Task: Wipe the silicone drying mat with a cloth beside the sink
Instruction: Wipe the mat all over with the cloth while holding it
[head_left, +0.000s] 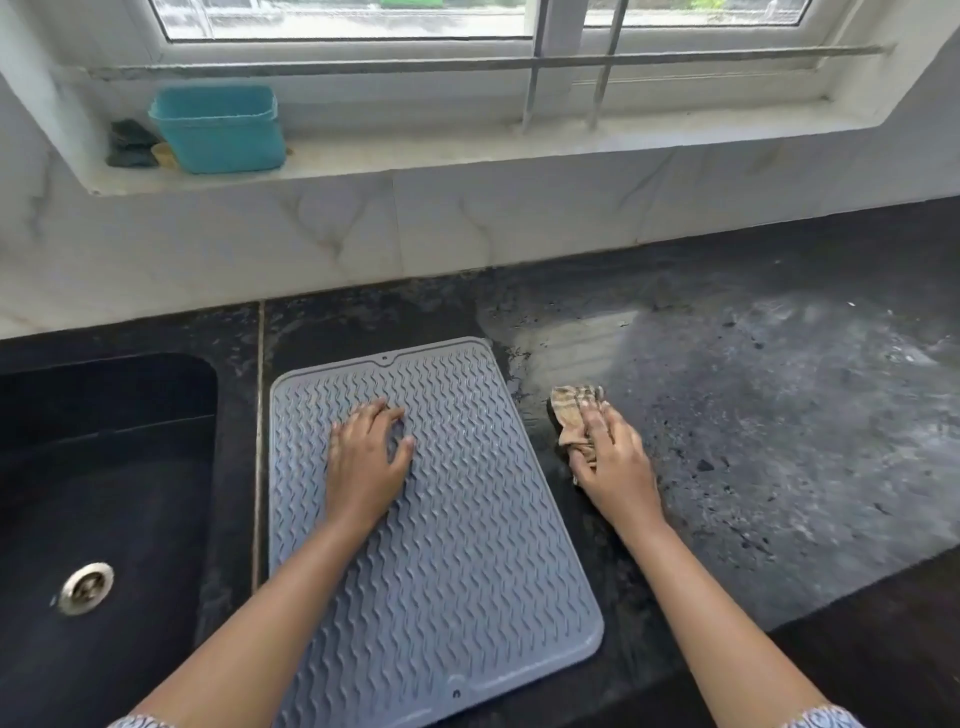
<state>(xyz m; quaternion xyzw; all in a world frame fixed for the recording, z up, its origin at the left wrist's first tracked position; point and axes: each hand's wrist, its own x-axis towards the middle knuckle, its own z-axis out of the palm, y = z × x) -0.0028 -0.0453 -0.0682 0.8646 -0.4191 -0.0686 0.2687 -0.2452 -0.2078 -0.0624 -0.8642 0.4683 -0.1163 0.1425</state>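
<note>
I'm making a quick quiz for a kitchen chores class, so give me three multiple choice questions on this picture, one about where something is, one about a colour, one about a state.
1. Where does the cloth lie?
A. on the counter to the right of the mat
B. in the sink
C. on the window sill

2. What colour is the tub on the window sill?
A. red
B. teal
C. yellow

3. How is the left hand placed?
A. lifted clear of the mat
B. gripping the mat's edge
C. flat on the mat, fingers spread

Answers:
1. A, the cloth is bunched under the right hand on the dark counter, off the mat.
2. B, the tub is plainly teal.
3. C, palm and fingers press down on the ribbed surface.
</note>
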